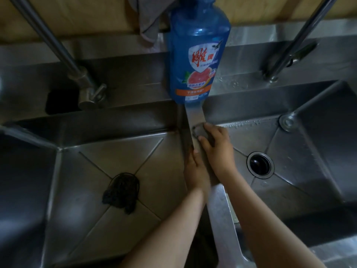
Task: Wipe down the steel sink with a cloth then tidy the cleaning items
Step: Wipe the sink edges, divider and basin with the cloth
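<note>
Between two basins (pixel 87 180), right grip (pixel 216 146) clasps one cloth (pixel 200 131) — left grip (pixel 195 167) unclear — one bottle (pixel 197 55) behind.

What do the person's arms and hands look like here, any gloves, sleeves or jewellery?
Both the left hand and the right hand are bare, with no gloves. The forearms are bare down to the frame edge; no sleeve shows. No watch, ring or bracelet is visible, though the light is dim.
</note>
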`<action>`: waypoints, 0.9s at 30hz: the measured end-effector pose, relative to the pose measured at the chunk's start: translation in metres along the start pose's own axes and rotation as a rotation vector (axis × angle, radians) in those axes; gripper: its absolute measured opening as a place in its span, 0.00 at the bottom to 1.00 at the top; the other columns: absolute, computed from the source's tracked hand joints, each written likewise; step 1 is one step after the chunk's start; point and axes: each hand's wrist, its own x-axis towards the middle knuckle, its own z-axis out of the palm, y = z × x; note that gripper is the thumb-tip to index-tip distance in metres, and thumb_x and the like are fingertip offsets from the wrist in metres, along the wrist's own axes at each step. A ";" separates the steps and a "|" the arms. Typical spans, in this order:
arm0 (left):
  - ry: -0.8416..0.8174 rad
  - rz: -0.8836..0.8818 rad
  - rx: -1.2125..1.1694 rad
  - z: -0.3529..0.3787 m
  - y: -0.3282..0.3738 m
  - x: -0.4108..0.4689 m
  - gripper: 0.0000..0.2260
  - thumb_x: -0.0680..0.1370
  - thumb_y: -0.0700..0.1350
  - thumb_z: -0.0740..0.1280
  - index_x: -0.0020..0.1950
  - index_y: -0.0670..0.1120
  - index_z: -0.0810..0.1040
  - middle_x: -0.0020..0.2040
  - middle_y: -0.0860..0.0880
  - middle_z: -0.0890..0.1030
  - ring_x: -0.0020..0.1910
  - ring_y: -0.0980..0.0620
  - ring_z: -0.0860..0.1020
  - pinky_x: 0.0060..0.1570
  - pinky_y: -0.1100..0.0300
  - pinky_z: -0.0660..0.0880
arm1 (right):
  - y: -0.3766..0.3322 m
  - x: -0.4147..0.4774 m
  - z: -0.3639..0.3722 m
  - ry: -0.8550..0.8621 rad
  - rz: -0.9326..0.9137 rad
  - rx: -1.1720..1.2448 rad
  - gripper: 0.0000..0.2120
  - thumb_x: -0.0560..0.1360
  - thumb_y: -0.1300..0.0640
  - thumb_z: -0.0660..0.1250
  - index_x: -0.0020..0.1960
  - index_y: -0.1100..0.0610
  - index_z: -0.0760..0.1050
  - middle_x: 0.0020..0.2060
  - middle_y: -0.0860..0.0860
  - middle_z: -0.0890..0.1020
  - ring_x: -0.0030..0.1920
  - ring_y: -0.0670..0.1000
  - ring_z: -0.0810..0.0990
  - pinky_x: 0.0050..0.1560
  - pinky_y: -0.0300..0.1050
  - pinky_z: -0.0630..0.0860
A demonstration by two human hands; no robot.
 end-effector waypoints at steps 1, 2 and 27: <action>0.000 -0.009 0.023 -0.001 0.002 0.000 0.25 0.75 0.61 0.52 0.62 0.50 0.76 0.60 0.46 0.79 0.60 0.47 0.76 0.63 0.51 0.70 | 0.002 -0.012 -0.002 0.004 0.011 -0.004 0.19 0.75 0.55 0.66 0.65 0.52 0.72 0.60 0.51 0.73 0.58 0.50 0.73 0.57 0.40 0.69; -0.010 -0.022 0.039 -0.002 0.006 0.000 0.22 0.77 0.59 0.52 0.61 0.49 0.76 0.60 0.45 0.79 0.60 0.46 0.76 0.63 0.53 0.70 | 0.004 -0.023 -0.005 0.007 0.023 -0.006 0.19 0.75 0.55 0.67 0.65 0.53 0.72 0.60 0.51 0.73 0.58 0.50 0.73 0.56 0.40 0.68; 0.275 -0.005 -0.005 -0.159 0.082 0.103 0.17 0.79 0.50 0.60 0.55 0.37 0.75 0.54 0.38 0.79 0.54 0.40 0.76 0.53 0.54 0.70 | -0.106 0.001 0.045 0.095 0.006 0.360 0.17 0.74 0.59 0.68 0.62 0.54 0.73 0.53 0.45 0.76 0.56 0.46 0.75 0.50 0.24 0.66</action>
